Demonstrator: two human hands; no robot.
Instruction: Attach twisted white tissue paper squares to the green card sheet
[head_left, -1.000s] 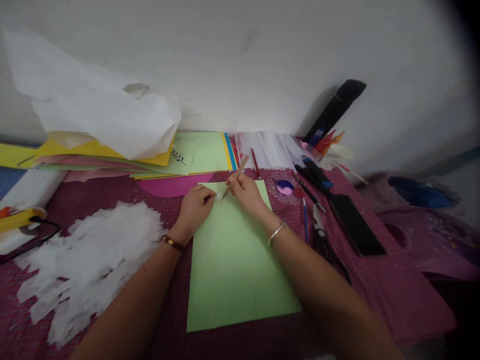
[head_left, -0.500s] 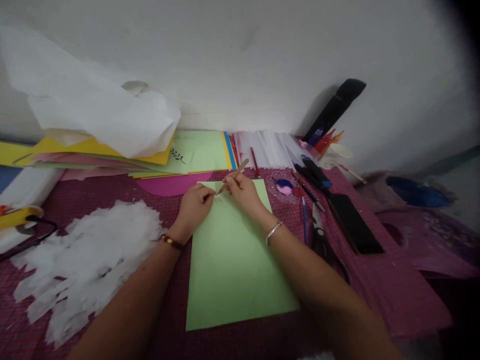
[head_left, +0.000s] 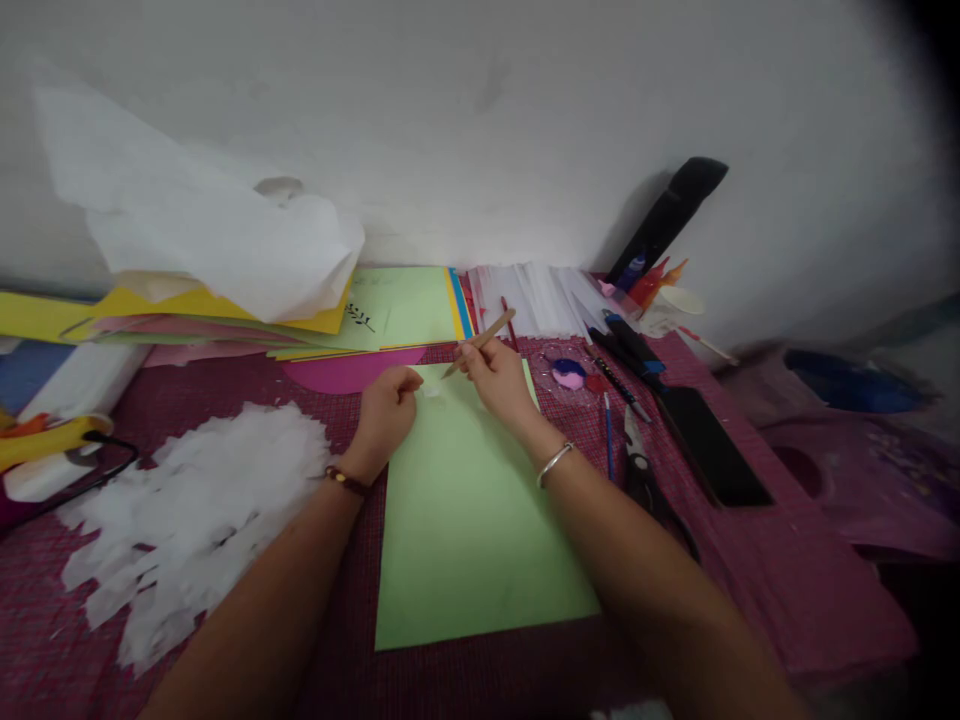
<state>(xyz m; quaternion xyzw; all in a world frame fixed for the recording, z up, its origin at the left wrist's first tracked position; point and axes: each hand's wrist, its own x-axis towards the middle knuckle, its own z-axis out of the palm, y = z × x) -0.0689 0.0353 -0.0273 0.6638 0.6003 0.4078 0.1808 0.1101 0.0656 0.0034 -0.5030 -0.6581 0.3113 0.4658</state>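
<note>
Red cloth (head_left: 180, 390) lies under green paper (head_left: 480, 530), where a white scrap (head_left: 431, 388), likely soft and best held by its edge, sits far off between the curled-up left hand (head_left: 386, 415) and the right hand (head_left: 501, 382) pinching a wooden stick (head_left: 493, 330).

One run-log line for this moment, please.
left hand: at green sheet's far-left corner | right hand: holding thin wooden stick, tip over green sheet | paper scraps: left

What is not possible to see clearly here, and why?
- Head view: anything inside the left hand; curled fingers hide it.
- Head view: whether the wooden stick touches the green sheet; tip too small.
- Head view: the rest of the yellow object; left edge cuts it.
</note>
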